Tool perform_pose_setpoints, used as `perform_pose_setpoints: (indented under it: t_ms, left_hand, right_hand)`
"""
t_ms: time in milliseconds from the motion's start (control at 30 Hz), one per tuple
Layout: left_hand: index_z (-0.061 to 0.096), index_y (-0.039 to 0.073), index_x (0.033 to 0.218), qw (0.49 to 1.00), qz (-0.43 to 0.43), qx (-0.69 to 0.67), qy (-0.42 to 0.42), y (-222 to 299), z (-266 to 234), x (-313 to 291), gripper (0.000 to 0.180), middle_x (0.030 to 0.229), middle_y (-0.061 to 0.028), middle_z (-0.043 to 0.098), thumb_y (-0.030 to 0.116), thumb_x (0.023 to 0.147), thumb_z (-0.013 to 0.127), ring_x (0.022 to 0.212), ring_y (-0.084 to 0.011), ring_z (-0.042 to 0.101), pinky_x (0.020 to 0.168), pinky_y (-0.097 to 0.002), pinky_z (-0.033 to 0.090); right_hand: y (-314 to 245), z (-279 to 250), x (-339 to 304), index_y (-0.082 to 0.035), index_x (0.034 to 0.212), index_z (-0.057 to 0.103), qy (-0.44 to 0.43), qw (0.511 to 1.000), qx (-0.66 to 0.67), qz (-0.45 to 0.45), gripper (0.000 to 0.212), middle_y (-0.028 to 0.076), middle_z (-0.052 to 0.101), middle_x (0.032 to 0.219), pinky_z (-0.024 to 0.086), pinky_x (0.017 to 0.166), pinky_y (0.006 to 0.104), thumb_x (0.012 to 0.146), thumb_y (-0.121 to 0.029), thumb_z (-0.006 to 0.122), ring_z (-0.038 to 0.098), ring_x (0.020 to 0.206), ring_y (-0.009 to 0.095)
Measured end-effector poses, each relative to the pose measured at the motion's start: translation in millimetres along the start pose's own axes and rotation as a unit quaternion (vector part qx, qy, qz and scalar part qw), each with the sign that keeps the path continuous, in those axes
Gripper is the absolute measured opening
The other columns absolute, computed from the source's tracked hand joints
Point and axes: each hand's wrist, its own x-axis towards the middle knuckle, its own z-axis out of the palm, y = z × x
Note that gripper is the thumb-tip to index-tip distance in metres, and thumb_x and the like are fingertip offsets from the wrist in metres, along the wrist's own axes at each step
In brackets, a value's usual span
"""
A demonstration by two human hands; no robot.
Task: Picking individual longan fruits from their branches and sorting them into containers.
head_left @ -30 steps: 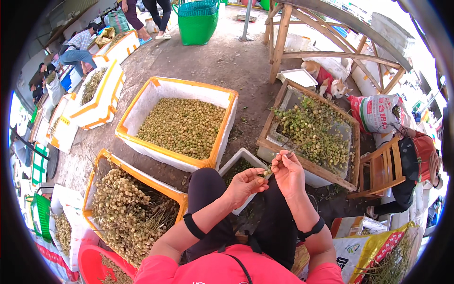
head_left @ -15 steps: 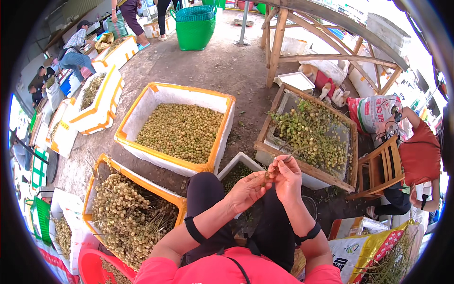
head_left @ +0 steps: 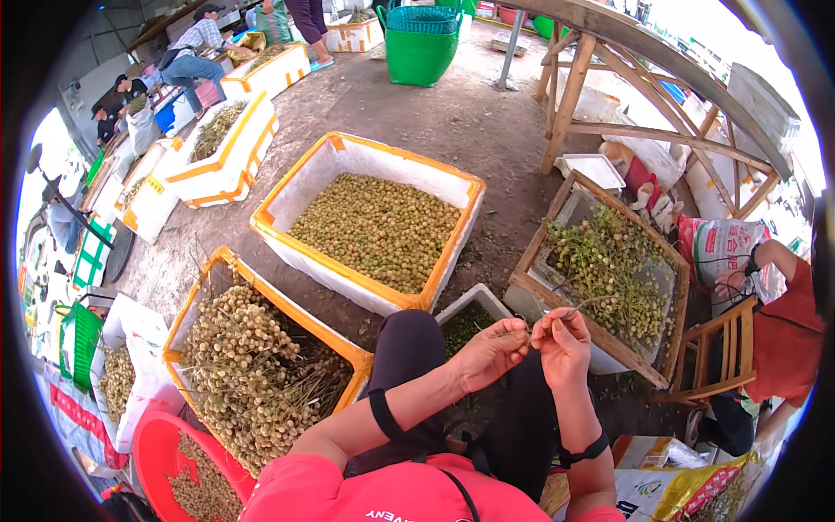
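Observation:
Both my hands are together in front of my knees. My left hand [head_left: 494, 355] has its fingertips pinched on a small brownish bit, probably a pod, that the fingers mostly hide. Close beside it, my right hand [head_left: 565, 346] pinches a thin dry stem [head_left: 600, 299], whose end sticks out to the upper right. To the left, bunches of dry round-podded stalks [head_left: 239, 344] fill a white foam box with orange tape [head_left: 300, 307]. Ahead, loose round greenish-brown pods [head_left: 378, 228] lie in a larger foam box [head_left: 326, 277].
A wood-framed tray [head_left: 600, 341] of green stalks stands right of my hands, with a narrow pale bin [head_left: 483, 296] nearer my knees. A red tub [head_left: 152, 448] sits lower left. Another person [head_left: 790, 326] sits by a wooden chair [head_left: 739, 348]; a green basket [head_left: 419, 56] stands farther off.
The whole view has swung left, so boxes and hands appear farther right. My hands stay close together, still pinching. More of the red tub shows.

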Motion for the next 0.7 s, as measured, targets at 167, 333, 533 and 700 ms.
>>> perform_pose_setpoints:
  t_ms: [167,333,533,700]
  left_hand:
    - [0.047,0.009,0.101,0.999,0.036,-0.001,0.021,1.7,0.1,-1.3,0.022,0.087,-0.0051,0.055,0.003,0.081,0.053,0.075,-0.0124,0.053,0.063,-0.019,0.044]
    - [0.041,0.001,0.11,0.995,0.081,-0.009,0.06,38.0,-11.2,0.4,0.031,0.091,-0.0111,0.053,-0.004,0.08,0.045,0.08,-0.0168,0.054,0.07,-0.024,0.049]
    - [0.044,0.002,0.108,0.944,0.25,0.042,0.211,140.5,-87.0,11.2,0.029,0.085,-0.0073,0.053,-0.004,0.079,0.043,0.076,-0.0148,0.054,0.068,-0.0232,0.048]
    - [0.046,0.002,0.109,0.933,0.23,0.113,0.253,175.7,-133.8,18.5,0.029,0.094,-0.0071,0.051,-0.002,0.081,0.042,0.086,-0.0164,0.052,0.072,-0.0251,0.047]
  right_hand:
    - [7.1,-13.8,8.7,-0.005,0.091,0.05,0.086,0.986,0.143,-0.007,0.009,0.005,0.05,0.079,0.039,0.06,0.0267,0.083,-0.009,0.05,0.048,0.071,0.017]
    - [-11.9,-30.1,11.2,-0.006,0.091,0.051,0.074,0.981,0.18,0.002,0.01,0.004,0.049,0.08,0.038,0.059,0.0255,0.083,-0.011,0.05,0.046,0.072,0.016]
    - [-57.2,-71.2,25.7,-0.006,0.088,0.053,0.145,0.986,0.058,-0.049,0.011,0.003,0.051,0.073,0.035,0.041,0.0221,0.083,-0.016,0.051,0.046,0.05,0.012]
    - [-92.3,-159.1,47.2,-0.004,0.083,0.056,0.342,0.896,-0.271,-0.084,0.008,0.004,0.054,0.068,0.035,0.04,0.0233,0.081,-0.011,0.054,0.046,0.046,0.012]
